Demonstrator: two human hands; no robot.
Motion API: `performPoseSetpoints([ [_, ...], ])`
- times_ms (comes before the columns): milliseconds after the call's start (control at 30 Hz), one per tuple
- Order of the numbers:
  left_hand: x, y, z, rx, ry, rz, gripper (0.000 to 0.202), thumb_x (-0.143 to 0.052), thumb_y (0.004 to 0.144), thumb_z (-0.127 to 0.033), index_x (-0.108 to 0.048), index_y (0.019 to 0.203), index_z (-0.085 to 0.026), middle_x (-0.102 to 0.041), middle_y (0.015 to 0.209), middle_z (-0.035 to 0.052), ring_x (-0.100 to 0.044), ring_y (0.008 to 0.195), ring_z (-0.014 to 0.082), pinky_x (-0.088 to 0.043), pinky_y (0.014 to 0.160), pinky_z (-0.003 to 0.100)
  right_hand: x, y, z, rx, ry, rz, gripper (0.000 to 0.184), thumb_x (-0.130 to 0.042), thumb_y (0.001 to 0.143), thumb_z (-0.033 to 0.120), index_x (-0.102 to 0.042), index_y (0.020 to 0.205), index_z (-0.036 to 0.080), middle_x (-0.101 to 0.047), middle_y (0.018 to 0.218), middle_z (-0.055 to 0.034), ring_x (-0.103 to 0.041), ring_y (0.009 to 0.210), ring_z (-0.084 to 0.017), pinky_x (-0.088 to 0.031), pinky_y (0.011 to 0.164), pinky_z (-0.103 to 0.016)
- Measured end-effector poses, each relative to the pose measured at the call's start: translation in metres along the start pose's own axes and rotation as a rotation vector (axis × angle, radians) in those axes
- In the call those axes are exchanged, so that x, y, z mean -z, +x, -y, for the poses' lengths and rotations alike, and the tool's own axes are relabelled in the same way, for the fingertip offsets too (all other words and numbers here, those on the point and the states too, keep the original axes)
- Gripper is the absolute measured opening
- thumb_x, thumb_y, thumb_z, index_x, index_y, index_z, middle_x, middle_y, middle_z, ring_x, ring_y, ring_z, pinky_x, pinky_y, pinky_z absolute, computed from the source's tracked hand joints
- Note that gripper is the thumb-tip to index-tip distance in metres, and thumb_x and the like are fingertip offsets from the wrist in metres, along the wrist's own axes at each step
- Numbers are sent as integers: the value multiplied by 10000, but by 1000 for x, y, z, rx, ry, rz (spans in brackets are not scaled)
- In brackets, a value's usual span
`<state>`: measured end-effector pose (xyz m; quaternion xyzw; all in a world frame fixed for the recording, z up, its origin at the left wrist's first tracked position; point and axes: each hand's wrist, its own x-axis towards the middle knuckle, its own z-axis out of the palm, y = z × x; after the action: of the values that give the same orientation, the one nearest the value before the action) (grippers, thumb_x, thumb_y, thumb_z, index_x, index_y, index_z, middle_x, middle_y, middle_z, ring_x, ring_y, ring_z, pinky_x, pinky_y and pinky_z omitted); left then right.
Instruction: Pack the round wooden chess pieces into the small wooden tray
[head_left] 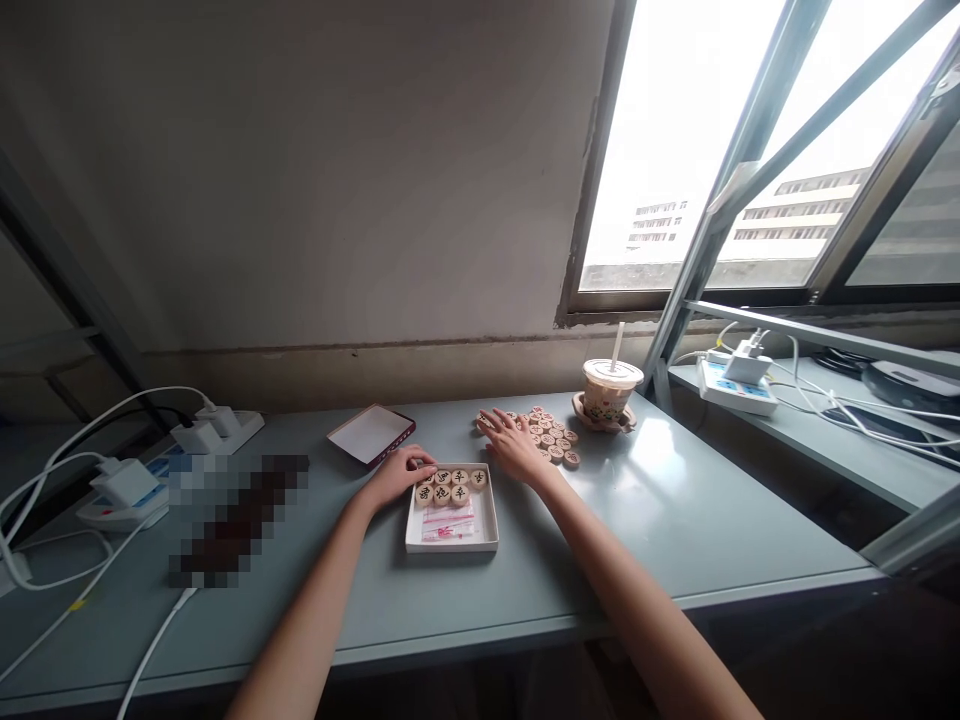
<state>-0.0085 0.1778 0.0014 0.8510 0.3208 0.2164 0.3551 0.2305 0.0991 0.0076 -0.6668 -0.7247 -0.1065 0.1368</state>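
Note:
A white open box (452,548) sits on the desk, holding several round wooden Chinese chess pieces (442,493) in rows and a clear plastic bag (448,522) with pink print. At its back left corner is my left hand (397,474), fingers curled over the rim by the top row and partly hiding a piece there. My right hand (514,444) reaches to a loose pile of chess pieces (550,436) behind and right of the box. Its fingers are spread over the pieces at the pile's left side. What lies under that palm is hidden.
A box lid (373,432) lies behind the left hand. Behind the pile, a drink cup with straw (609,390) stands on a coaster. Power strips (238,432) and white cables occupy the left side; another strip (739,388) is at right beyond the metal frame.

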Motion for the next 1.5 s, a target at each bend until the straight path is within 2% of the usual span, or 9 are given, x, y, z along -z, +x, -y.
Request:
performPoseSetpoints([
  [133, 4, 1, 8, 10, 40, -86, 307, -588, 744, -448, -713, 818, -177, -667, 915, 74, -568, 782, 200, -454, 731, 316, -3, -4, -3, 44, 4, -14, 362, -347, 904, 121, -568, 1181, 195, -562, 1272, -97, -394, 1260, -240, -126, 1093, -522],
  [300, 8, 2, 13, 23, 43, -150, 300, -580, 746, -443, -710, 815, -181, -680, 931, 82, -588, 839, 228, -467, 756, 332, 14, -10, 3, 34, 44, -71, 142, -511, 881, 205, -632, 955, 200, -680, 934, -61, -549, 1008, -220, -171, 1061, -487],
  [433, 8, 2, 13, 33, 42, -148, 303, -578, 745, -441, -708, 818, -177, -678, 929, 81, -591, 845, 231, -468, 751, 328, 32, -8, 7, -6, 265, -64, 227, -566, 869, 346, -629, 1063, 246, -686, 931, -38, -565, 933, -202, -281, 971, -428],
  [567, 7, 3, 13, 42, 47, -143, 308, -577, 747, -441, -708, 829, -174, -677, 937, 80, -592, 874, 236, -463, 768, 329, 40, -11, 16, 150, 450, 68, 201, -655, 793, 415, -678, 948, 291, -652, 952, -4, -550, 938, -180, -300, 931, -375],
  [700, 8, 3, 13, 53, 44, -138, 318, -574, 748, -456, -709, 835, -180, -681, 958, 80, -592, 886, 239, -463, 772, 332, 38, -16, 27, 180, 354, 146, 175, -723, 721, 360, -688, 878, 292, -578, 1005, -17, -504, 968, -196, -313, 885, -366],
  [967, 8, 3, 13, 73, 47, -116, 320, -570, 756, -460, -699, 863, -187, -687, 965, 66, -593, 898, 237, -458, 798, 338, 34, -18, 36, 144, 217, 138, 138, -613, 800, 288, -640, 929, 245, -549, 973, -43, -486, 938, -202, -301, 850, -364],
  [1200, 8, 3, 12, 87, 32, -129, 354, -577, 735, -499, -695, 846, -184, -689, 963, 73, -605, 898, 248, -473, 780, 339, 56, -20, 3, -32, 166, 39, 112, -614, 833, 319, -679, 879, 241, -609, 983, -49, -506, 1003, -220, -288, 897, -386],
  [1333, 8, 1, 8, 63, 12, -144, 393, -536, 767, -539, -694, 832, -185, -694, 954, 70, -609, 927, 249, -459, 826, 336, 64, -30, -21, -253, 68, 189, 289, -745, 684, 289, -669, 957, 229, -625, 1049, -72, -510, 1050, -271, -310, 870, -395],
  [1500, 10, -1, 5, 68, -71, -88, 495, -468, 806, -597, -687, 938, -173, -677, 1049, 84, -591, 1017, 257, -447, 870, 335, 61, -33, -26, -180, 72, 238, 192, -723, 686, 198, -686, 871, 230, -669, 939, -41, -570, 944, -236, -320, 846, -377],
])
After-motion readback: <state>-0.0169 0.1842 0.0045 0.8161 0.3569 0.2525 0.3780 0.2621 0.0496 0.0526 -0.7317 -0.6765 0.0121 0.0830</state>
